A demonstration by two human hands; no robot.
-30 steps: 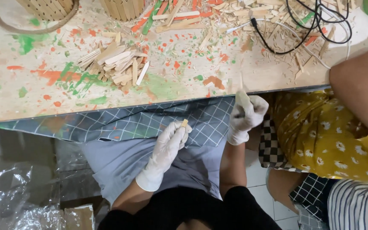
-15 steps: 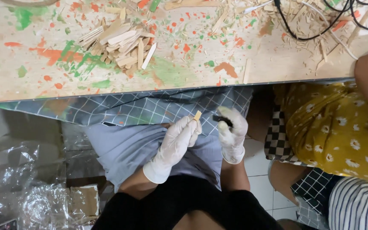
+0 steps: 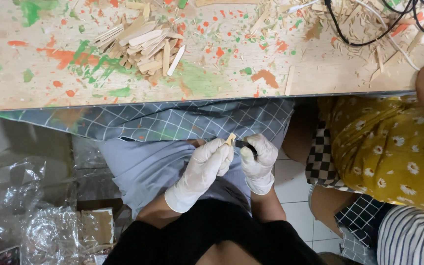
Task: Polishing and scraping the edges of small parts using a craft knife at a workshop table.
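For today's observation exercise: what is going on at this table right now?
A person in white gloves sits at a paint-splattered table, hands over their lap. The left hand pinches a small wooden stick; the right hand holds a dark tool against it. A pile of wooden sticks lies on the table. Another person in a yellow flowered garment sits alongside.

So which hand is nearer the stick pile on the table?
Left. The left hand sits below the stick pile, under the table edge; the right hand is farther right.
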